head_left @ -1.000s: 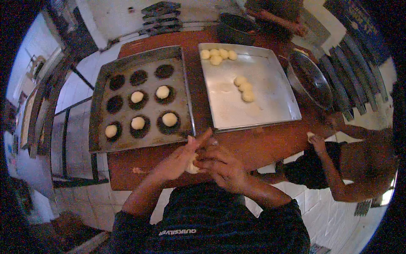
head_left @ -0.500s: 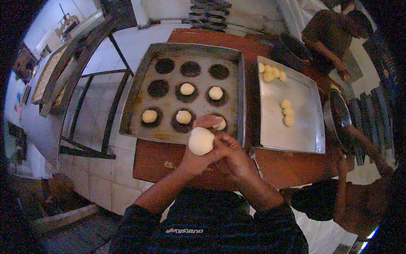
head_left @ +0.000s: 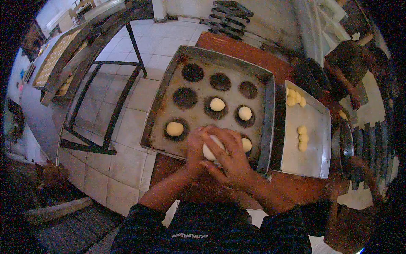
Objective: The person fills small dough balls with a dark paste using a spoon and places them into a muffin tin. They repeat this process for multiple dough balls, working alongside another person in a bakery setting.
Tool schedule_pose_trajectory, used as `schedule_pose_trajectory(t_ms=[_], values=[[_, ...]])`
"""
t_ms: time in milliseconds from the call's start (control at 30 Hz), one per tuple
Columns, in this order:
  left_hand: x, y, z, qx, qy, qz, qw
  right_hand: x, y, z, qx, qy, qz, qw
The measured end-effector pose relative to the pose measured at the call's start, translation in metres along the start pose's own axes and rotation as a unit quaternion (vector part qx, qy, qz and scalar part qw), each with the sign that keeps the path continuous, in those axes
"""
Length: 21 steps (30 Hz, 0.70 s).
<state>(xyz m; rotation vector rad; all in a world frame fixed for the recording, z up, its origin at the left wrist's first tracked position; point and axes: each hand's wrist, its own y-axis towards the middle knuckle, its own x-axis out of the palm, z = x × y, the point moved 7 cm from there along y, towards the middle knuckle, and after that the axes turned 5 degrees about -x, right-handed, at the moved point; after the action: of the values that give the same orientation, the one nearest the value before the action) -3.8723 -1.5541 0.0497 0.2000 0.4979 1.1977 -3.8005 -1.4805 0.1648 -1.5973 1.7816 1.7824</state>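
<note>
A large pale ball of dough (head_left: 212, 149) is held between my two hands over the near edge of a deep metal baking pan (head_left: 154, 127). My left hand (head_left: 195, 148) cups it from the left. From the right, my right hand (head_left: 232, 158) covers it, fingers laid across the top. Dark round patches (head_left: 185, 98) mark the pan's floor. Smaller dough balls sit on several of these, such as one ball (head_left: 217, 104) in the middle and another ball (head_left: 174, 129) at the near left. A further ball (head_left: 246, 145) shows partly beside my right hand.
Right of the pan, a shallower metal tray (head_left: 311, 163) holds yellowish balls (head_left: 303, 137) in clusters. Both stand on a reddish-brown table (head_left: 270, 61). A black metal frame (head_left: 108, 114) stands at the left. Two other people work at the right, one person's arm (head_left: 344, 86) near a dark basin (head_left: 315, 74).
My right hand has moved from the ball's side to over its top, and both hands close around it. The view has shifted, so pan and tray appear farther right and turned.
</note>
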Motion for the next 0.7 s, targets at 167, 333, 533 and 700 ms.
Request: schedule_pose_trajectory(t_ms=[167,333,533,700], values=[[-0.051,0.054,0.005,-0.041,0.031,0.004,0.999,0.017,0.053,0.041,0.078,0.125,0.006,0.989],[-0.121,0.075,0.000,-0.088,0.212,0.088,0.969,0.086,0.083,0.119,0.168,0.155,0.119,0.966],[-0.133,0.078,-0.032,-0.087,0.264,0.058,0.959,0.145,0.073,0.149,0.163,-0.054,-0.067,0.983],[-0.094,0.101,-0.063,-0.034,0.284,-0.016,0.958,0.022,0.051,0.145,0.232,0.048,0.023,0.971]])
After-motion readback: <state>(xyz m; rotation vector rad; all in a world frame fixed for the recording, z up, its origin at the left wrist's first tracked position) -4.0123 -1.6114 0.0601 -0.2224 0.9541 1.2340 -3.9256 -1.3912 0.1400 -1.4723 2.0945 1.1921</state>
